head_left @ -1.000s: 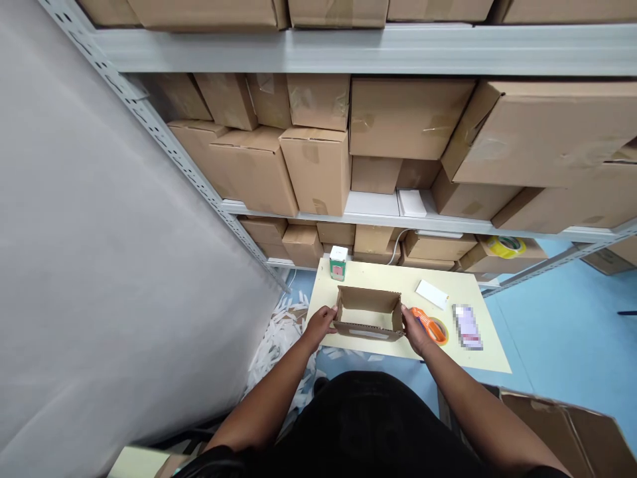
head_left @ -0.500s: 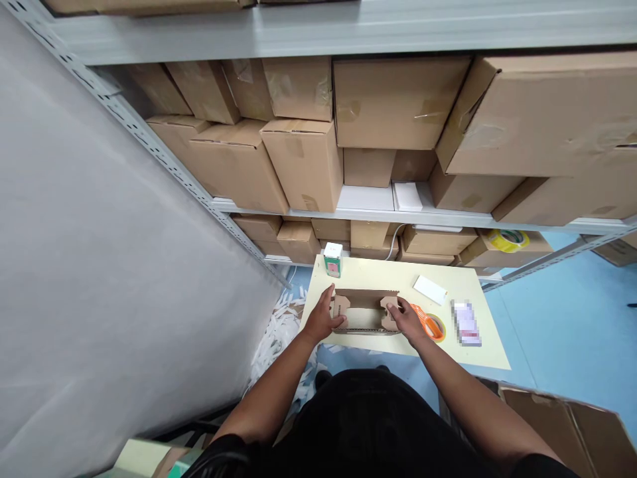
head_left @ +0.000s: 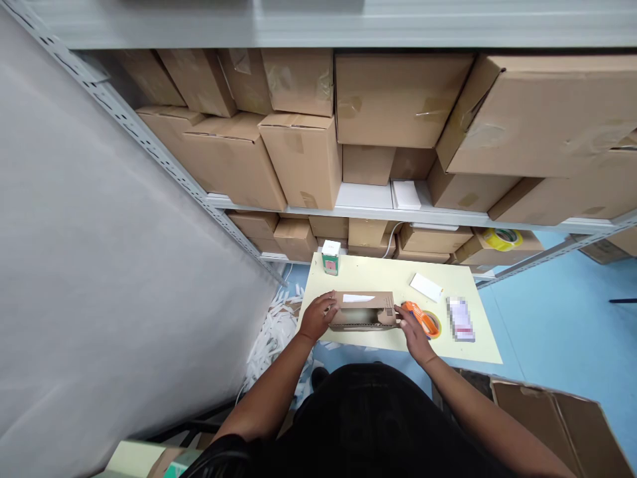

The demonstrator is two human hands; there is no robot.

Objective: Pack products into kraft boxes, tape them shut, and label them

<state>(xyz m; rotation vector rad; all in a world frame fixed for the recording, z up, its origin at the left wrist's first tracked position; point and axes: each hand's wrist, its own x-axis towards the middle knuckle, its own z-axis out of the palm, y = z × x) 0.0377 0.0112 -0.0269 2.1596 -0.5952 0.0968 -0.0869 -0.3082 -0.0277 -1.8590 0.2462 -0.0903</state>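
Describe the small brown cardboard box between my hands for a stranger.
Before grey metal shelving stands a pale yellow table. Over it, the left hand and right hand flank the box. Half open, with a white-patched flap, it differs from the shelved brown cartons.

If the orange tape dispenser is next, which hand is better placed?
Probably the right hand: it is at the right end of the brown cardboard box, right beside the orange tape dispenser. The left hand is at the opposite end, with the box between it and the dispenser.
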